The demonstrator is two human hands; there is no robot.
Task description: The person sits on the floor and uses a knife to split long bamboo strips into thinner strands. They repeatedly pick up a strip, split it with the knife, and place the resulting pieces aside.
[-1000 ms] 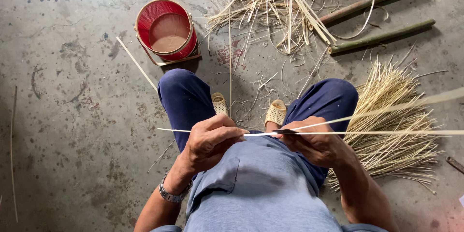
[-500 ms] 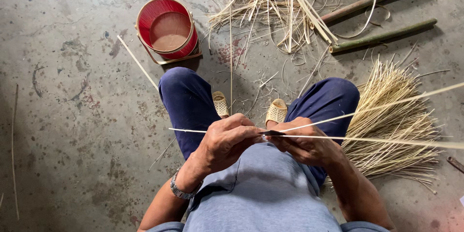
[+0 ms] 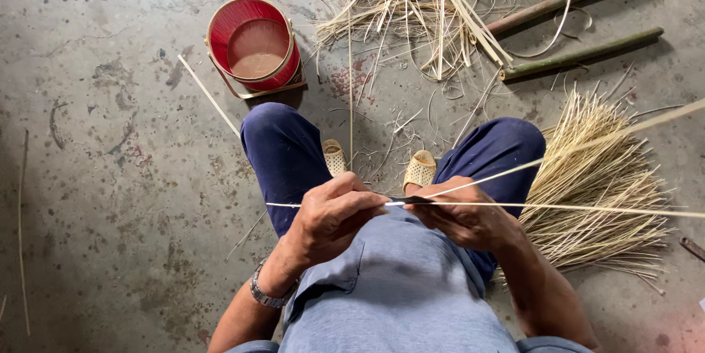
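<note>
Covering the whole view, the grey concrete floor [image 3: 110,177] carries everything; it is stained, pitted and strewn with loose fibres. We sit on it with knees raised and feet together, which places the work over the lap. At the floor's right edge lies a fanned bundle of pale strips [image 3: 595,191], within reach of the right arm. Near the top edge a tangled heap of split offcuts [image 3: 418,8] sits well apart from the body, with two round bamboo poles [image 3: 580,30] just beside it toward the top right corner. A red round basket [image 3: 253,48] stands upright toward the top left, near the left knee. Our left hand [image 3: 334,221] is closed, pinching a thin bamboo strip [image 3: 587,207] between thumb and fingers. Our right hand [image 3: 463,213] is also closed around the strip and a dark blade [image 3: 407,199], judged a knife set at the split. From there the strip forks into two slivers running to the right edge.
</note>
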